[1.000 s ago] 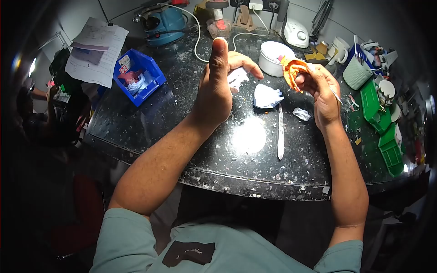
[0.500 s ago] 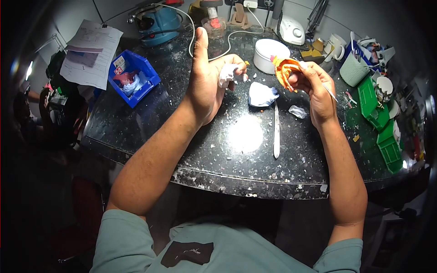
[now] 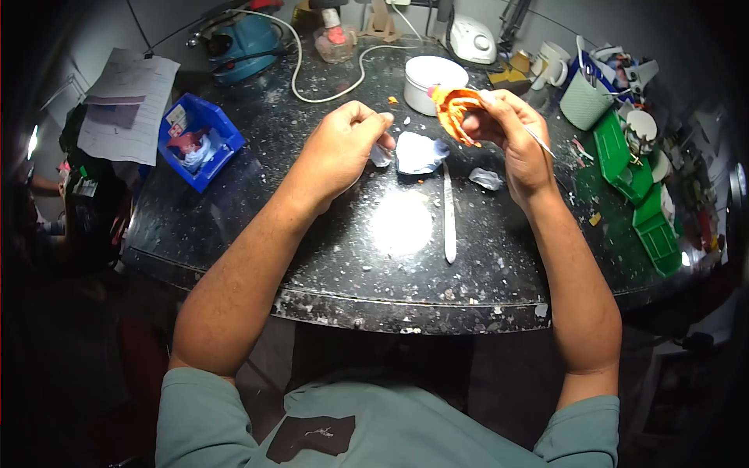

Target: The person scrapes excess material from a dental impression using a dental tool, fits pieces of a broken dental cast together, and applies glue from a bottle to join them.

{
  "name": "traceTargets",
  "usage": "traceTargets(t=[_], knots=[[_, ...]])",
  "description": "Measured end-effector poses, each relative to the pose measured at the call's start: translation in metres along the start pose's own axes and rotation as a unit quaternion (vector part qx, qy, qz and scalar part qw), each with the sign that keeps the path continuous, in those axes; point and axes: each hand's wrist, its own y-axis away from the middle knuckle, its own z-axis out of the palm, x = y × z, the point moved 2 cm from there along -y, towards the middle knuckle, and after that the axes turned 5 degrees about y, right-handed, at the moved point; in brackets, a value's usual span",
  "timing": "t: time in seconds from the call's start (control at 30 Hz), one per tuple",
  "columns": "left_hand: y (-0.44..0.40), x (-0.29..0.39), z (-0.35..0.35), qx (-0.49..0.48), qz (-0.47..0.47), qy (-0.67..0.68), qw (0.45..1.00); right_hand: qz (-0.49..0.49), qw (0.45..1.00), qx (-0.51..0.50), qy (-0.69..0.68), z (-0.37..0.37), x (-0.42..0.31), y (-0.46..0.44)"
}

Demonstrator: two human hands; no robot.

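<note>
My right hand point(image 3: 519, 144) is closed, pinching an orange, arch-shaped piece point(image 3: 455, 113) that looks like a dental impression. A thin metal tool point(image 3: 541, 143) sticks out behind its fingers. My left hand point(image 3: 339, 148) is closed, with a whitish crumpled wad point(image 3: 381, 157) showing below its fingertips; most of the wad is hidden. Between the hands lies a pale bluish-white lump point(image 3: 420, 153). A slim metal knife point(image 3: 449, 218) lies just in front of it. Beside my right wrist rests a small crumpled pale scrap point(image 3: 487, 179). Behind the orange piece stands a white tub point(image 3: 434, 73).
A blue bin point(image 3: 201, 148) with scraps stands left, near hanging papers point(image 3: 129, 109). Along the back are a teal machine point(image 3: 238, 51), a cable point(image 3: 300, 93) and a white device point(image 3: 472, 40). Right are a pale basket point(image 3: 583, 105) and green trays point(image 3: 655, 234). Debris speckles the black worktop point(image 3: 328, 265).
My left hand has turned over from thumb up and drawn its fingers together round the wad. My right hand keeps hold of the orange piece. The whole view has shifted slightly.
</note>
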Motion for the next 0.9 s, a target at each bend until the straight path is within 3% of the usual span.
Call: traceTargets(t=[0.1, 0.23, 0.37, 0.4, 0.5, 0.53, 0.63, 0.77, 0.9], knots=[[-0.006, -0.014, 0.004, -0.018, 0.069, 0.019, 0.997, -0.003, 1.000, -0.014, -0.019, 0.000, -0.003, 0.001], [-0.007, -0.017, 0.006, -0.023, 0.095, 0.043, 0.994, -0.009, 0.999, -0.024, -0.027, 0.006, -0.006, 0.003], [0.004, 0.002, 0.004, 0.060, 0.083, -0.081, 0.991, -0.014, 0.999, -0.032, -0.016, 0.010, -0.011, 0.005], [0.002, 0.006, 0.003, 0.082, 0.181, -0.041, 0.979, -0.007, 0.999, -0.044, -0.011, 0.009, -0.011, 0.005], [0.007, 0.014, 0.002, 0.020, 0.176, 0.064, 0.982, 0.003, 0.998, -0.055, -0.035, 0.013, -0.011, 0.007], [0.009, 0.015, 0.004, -0.007, 0.114, 0.148, 0.982, 0.008, 0.998, -0.054, -0.044, 0.015, -0.010, 0.008], [0.011, 0.014, 0.007, -0.027, 0.051, 0.253, 0.966, 0.016, 0.997, -0.053, -0.055, 0.022, -0.010, 0.011], [0.016, 0.023, 0.007, -0.003, 0.063, 0.262, 0.963, 0.010, 0.998, -0.066, -0.017, 0.028, -0.018, 0.016], [0.013, 0.019, -0.001, -0.054, 0.037, 0.357, 0.932, -0.027, 0.995, -0.096, -0.008, 0.034, -0.019, 0.019]])
